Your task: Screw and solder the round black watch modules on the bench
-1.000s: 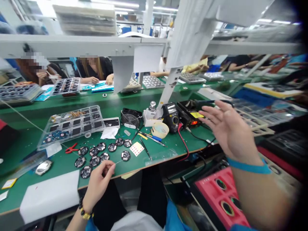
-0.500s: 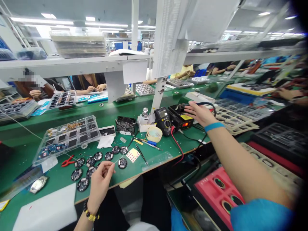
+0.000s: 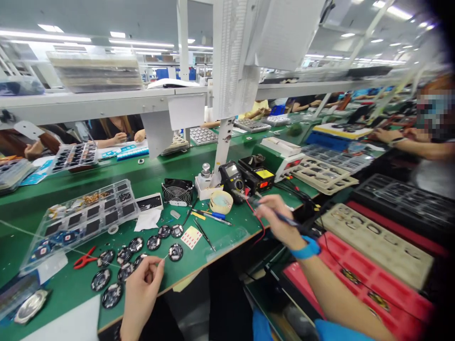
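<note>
My left hand (image 3: 144, 286) is at the front edge of the green bench, thumb and fingers pinched on a thin solder wire (image 3: 166, 256). The wire's end points at a round black part (image 3: 175, 252) with small metal pieces on it. Several similar black discs (image 3: 112, 295) lie around and behind this hand. My right hand (image 3: 275, 215), slightly blurred, is raised over the bench edge and closed around a soldering iron (image 3: 287, 219) with a dark blue handle. Its tip points left, near the multimeter (image 3: 232, 176) and the soldering station (image 3: 259, 174).
A compartment box (image 3: 88, 213), red pliers (image 3: 84, 258), a small fan (image 3: 177, 191), a tape roll (image 3: 221, 202) and a sticker sheet (image 3: 192, 237) lie on the bench. Red and beige trays (image 3: 378, 241) stand at right. A white post (image 3: 223, 142) rises behind. Other people sit nearby.
My right hand was open, reaching beside the station; now it has come back toward me gripping the soldering iron. My left hand keeps its pinch on the wire. The view has turned right.
</note>
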A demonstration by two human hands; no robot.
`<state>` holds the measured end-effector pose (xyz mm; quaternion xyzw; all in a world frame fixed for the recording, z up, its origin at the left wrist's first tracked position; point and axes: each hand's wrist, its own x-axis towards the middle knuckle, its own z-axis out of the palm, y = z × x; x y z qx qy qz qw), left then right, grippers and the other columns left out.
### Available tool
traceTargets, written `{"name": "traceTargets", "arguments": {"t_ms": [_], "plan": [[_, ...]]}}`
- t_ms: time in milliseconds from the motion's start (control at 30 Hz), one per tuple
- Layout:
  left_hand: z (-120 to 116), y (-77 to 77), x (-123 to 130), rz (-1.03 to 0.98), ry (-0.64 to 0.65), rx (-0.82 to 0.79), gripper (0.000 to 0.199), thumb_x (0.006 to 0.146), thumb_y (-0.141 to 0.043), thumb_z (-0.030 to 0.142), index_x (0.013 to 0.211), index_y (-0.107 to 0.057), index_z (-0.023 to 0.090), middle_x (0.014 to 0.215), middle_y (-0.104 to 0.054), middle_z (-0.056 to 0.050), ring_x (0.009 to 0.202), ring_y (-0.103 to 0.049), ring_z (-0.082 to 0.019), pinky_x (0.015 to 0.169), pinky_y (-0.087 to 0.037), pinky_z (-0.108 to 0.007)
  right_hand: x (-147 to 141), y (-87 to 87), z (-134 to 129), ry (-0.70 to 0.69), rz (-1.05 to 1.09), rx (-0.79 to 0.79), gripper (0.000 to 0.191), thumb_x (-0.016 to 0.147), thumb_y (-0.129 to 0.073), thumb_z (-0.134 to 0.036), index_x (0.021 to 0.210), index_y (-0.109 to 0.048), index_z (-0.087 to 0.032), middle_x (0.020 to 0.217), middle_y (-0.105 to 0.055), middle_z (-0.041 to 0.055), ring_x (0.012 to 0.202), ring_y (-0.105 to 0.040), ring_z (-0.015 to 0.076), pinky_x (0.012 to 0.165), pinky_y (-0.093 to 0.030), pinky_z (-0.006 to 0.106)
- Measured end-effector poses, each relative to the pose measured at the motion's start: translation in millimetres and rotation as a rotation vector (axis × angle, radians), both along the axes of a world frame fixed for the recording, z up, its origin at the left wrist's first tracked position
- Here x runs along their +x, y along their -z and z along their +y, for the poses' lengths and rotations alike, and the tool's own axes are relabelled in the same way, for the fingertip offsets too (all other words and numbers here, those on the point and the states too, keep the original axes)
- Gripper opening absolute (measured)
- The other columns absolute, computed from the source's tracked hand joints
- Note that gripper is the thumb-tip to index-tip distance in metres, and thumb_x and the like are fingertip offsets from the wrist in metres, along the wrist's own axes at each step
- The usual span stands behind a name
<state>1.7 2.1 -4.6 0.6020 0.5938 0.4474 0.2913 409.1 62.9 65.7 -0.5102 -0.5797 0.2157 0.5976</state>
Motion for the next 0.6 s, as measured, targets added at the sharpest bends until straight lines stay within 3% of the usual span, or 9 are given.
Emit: {"name": "traceTargets", "arguments": {"t_ms": [67, 133, 233, 300, 367, 467, 600], "plan": [[0.1, 1.6, -1.7, 0.002, -0.011, -0.007, 0.051, 0.087, -0.064, 0.069, 0.086, -0.07, 0.019, 0.059, -0.043, 0.004, 0.051, -0.038, -0.012, 0.048, -0.032, -0.021, -11.7, 9.8, -9.0, -0.059, -0.09, -0.102, 0.023, 0.081, -0.081, -0.035, 0.093, -0.066, -0.022, 0.071, -0.071, -0.0002, 0.061, -0.067, 0.0203, 0.059, -0.047, 0.03], [0.2, 5.2, -5.0, 0.008, -0.026, -0.016, 0.051, 0.086, -0.065, 0.07, 0.089, -0.071, 0.019, 0.06, -0.047, 0.003, 0.052, -0.041, -0.012, 0.049, -0.034, -0.021, -8.6, 5.8, -5.8, -0.04, -0.112, -0.143, 0.021, 0.084, -0.078, -0.037, 0.094, -0.066, -0.023, 0.069, -0.071, -0.0006, 0.062, -0.068, 0.0207, 0.061, -0.048, 0.03], [1.3, 11.6, -10.6, 0.013, -0.053, -0.035, 0.054, 0.083, -0.067, 0.072, 0.093, -0.073, 0.02, 0.066, -0.057, 0.002, 0.054, -0.046, -0.013, 0.052, -0.038, -0.022, 21.1, -20.6, 16.9, 0.124, -0.028, -0.094, 0.022, 0.095, -0.054, -0.046, 0.1, -0.055, -0.024, 0.058, -0.062, -0.0031, 0.057, -0.064, 0.0206, 0.063, -0.051, 0.032], [2.5, 14.6, -13.0, 0.005, -0.075, -0.046, 0.057, 0.082, -0.066, 0.075, 0.096, -0.073, 0.02, 0.07, -0.062, 0.0, 0.057, -0.05, -0.014, 0.053, -0.041, -0.022, 49.3, -42.7, 37.6, 0.245, 0.027, -0.074, 0.027, 0.095, -0.042, -0.05, 0.097, -0.05, -0.024, 0.049, -0.05, -0.0054, 0.049, -0.058, 0.02, 0.057, -0.049, 0.031], [3.9, 16.0, -14.4, 0.002, -0.083, -0.052, 0.06, 0.081, -0.066, 0.077, 0.098, -0.073, 0.02, 0.073, -0.065, -0.001, 0.059, -0.053, -0.015, 0.054, -0.042, -0.023, 75.8, -60.9, 56.4, 0.329, 0.044, -0.122, 0.03, 0.094, -0.038, -0.05, 0.093, -0.05, -0.023, 0.048, -0.047, -0.0038, 0.046, -0.056, 0.0202, 0.051, -0.045, 0.029], [6.0, 17.7, -16.0, 0.021, -0.06, -0.056, 0.061, 0.081, -0.065, 0.077, 0.102, -0.073, 0.021, 0.071, -0.065, 0.0, 0.059, -0.052, -0.015, 0.055, -0.043, -0.023, 101.3, -75.4, 71.6, 0.367, 0.001, -0.25, 0.024, 0.091, -0.045, -0.044, 0.086, -0.053, -0.021, 0.051, -0.055, 0.0002, 0.047, -0.058, 0.02, 0.05, -0.044, 0.029], [9.2, 22.7, -19.3, 0.027, -0.037, -0.068, 0.062, 0.08, -0.064, 0.078, 0.104, -0.073, 0.021, 0.073, -0.067, -0.001, 0.062, -0.055, -0.015, 0.059, -0.045, -0.023, 105.2, -81.2, 67.5, 0.357, -0.134, -0.349, 0.012, 0.085, -0.061, -0.031, 0.079, -0.058, -0.021, 0.05, -0.057, -0.001, 0.05, -0.056, 0.0186, 0.054, -0.041, 0.028]]}}
